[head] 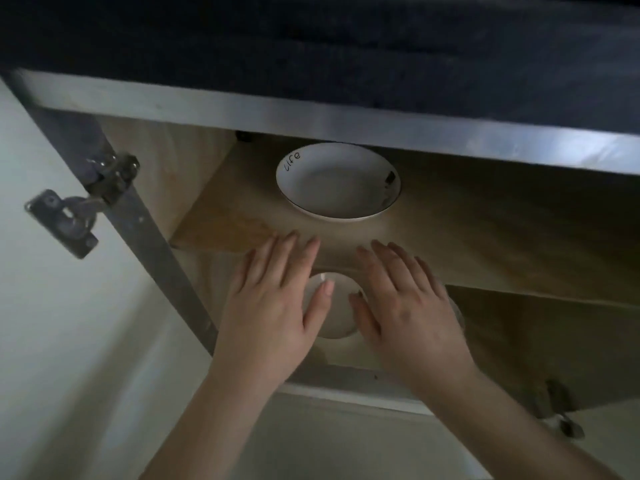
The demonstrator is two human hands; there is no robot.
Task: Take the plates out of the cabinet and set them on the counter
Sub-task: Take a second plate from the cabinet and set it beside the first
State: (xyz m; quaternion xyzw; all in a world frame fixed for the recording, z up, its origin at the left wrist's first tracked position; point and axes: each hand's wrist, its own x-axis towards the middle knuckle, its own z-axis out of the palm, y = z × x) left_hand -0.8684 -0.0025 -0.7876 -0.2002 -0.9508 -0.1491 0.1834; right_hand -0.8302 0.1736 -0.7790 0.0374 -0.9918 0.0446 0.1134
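Observation:
A white plate [337,181] with a dark rim line and the word "life" lies on the upper shelf [485,244] of the open cabinet, under the dark counter top [346,46]. A second white plate [334,313] lies on the lower shelf, mostly hidden behind my hands. My left hand [273,303] and my right hand [405,303] reach into the cabinet side by side, fingers straight, in front of the lower plate. Neither hand grips anything. Whether they touch the lower plate I cannot tell.
The cabinet door [41,306] stands open at the left, with a metal hinge [79,209] on the frame. A metal strip [346,123] edges the counter above the opening. Another hinge [564,414] shows at the lower right.

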